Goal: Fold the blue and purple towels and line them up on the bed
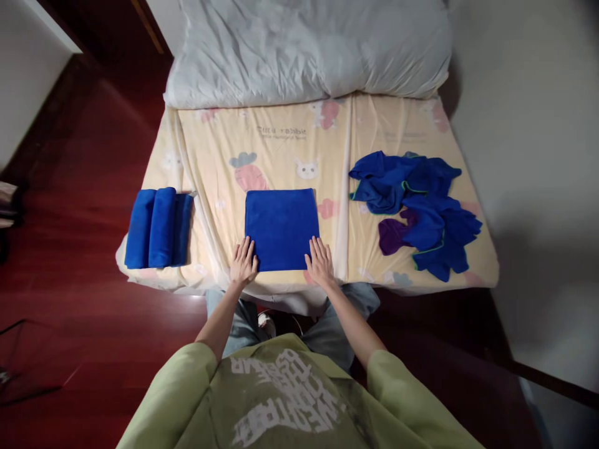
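Observation:
A blue towel lies flat as a neat square in front of me on the bed. My left hand rests at its lower left edge, fingers stretched out and palm down. At the lower right edge, my right hand lies flat in the same way, its fingertips touching the cloth. Neither hand grips anything. To the left are several folded or rolled blue towels placed side by side. On the right sits a crumpled heap of blue cloths with green edging, a purple piece among them.
The bed has a pale yellow sheet with rabbit and carrot prints, wrinkled in long ridges. A large grey-white quilt is bunched across the far side. A wall stands close on the right. Dark red floor lies to the left.

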`<act>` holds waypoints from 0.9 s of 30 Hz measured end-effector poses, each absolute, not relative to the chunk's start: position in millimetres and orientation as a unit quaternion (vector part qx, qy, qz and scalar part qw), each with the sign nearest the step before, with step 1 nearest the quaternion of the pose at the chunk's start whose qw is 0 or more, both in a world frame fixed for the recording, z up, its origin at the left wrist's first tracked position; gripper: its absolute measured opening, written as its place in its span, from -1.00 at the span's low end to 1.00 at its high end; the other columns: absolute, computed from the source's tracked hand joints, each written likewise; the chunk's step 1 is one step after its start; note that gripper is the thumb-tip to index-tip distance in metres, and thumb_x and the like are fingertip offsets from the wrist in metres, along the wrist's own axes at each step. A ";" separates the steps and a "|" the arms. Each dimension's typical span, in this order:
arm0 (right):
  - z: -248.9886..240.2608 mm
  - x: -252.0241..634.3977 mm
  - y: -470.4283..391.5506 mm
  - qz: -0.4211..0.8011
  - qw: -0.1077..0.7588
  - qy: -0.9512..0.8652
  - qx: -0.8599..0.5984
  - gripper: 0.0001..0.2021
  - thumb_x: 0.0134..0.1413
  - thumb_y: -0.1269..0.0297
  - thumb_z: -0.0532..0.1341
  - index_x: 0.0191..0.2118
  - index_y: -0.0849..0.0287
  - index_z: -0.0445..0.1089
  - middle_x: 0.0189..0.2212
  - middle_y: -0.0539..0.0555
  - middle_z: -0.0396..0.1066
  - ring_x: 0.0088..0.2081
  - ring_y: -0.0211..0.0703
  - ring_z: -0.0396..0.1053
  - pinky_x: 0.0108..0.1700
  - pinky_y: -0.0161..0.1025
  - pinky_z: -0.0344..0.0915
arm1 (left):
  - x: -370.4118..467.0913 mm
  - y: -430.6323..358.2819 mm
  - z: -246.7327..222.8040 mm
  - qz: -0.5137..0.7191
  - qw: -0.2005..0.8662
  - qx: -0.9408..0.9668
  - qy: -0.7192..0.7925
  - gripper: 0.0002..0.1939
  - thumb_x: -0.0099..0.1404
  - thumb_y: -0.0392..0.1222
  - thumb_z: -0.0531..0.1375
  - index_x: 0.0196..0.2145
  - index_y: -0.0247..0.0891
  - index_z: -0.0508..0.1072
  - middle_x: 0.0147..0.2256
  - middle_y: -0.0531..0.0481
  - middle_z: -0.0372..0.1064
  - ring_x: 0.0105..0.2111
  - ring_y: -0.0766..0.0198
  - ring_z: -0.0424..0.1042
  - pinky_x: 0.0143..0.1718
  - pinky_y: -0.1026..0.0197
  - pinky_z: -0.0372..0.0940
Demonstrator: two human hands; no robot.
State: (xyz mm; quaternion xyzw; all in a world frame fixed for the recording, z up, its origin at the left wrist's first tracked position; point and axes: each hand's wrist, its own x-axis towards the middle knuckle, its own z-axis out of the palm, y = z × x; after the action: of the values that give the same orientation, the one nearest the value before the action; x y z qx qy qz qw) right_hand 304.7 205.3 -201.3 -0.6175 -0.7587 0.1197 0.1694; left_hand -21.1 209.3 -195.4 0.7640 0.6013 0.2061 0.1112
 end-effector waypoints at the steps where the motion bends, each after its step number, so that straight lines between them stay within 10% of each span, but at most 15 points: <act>1: -202.0 303.9 206.4 0.119 0.170 -0.760 -0.616 -0.37 0.50 0.15 -0.11 0.54 0.26 -0.15 0.52 0.19 -0.12 0.54 0.02 -0.21 0.53 0.18 -0.27 | -20.6 210.0 -195.9 0.206 0.111 0.763 0.602 -0.37 0.54 -0.10 -0.07 0.48 -0.36 0.08 0.49 -0.17 -0.15 0.49 0.02 -0.14 0.50 -0.14 -0.18; 16: -224.2 315.0 199.4 0.190 0.402 -0.695 -0.564 -0.52 0.40 0.17 0.04 0.29 0.19 0.42 0.32 0.23 0.33 0.38 0.09 0.25 0.39 0.17 0.24 | -57.9 184.9 -217.8 0.307 0.173 0.780 0.517 -0.51 0.47 -0.19 -0.03 0.26 -0.22 0.44 0.34 -0.16 0.26 0.39 0.08 0.19 0.39 -0.11 0.20; 27: -224.5 322.9 187.7 0.219 0.371 -0.727 -0.535 -0.47 -0.01 0.56 0.12 0.05 0.16 0.61 0.13 0.18 0.53 0.23 0.06 0.46 0.31 0.12 0.39 | -56.9 193.1 -214.9 0.225 0.195 0.791 0.535 -0.36 0.13 -0.50 0.05 0.12 -0.22 0.56 0.24 -0.10 0.40 0.31 0.07 0.32 0.36 -0.13 0.25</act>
State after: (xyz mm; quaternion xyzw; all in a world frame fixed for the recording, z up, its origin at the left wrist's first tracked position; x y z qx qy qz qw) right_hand 322.9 187.7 -224.5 -0.5350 -0.7267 0.2189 0.3713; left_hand -56.9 193.1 -214.9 0.7908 0.5347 0.2252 0.1947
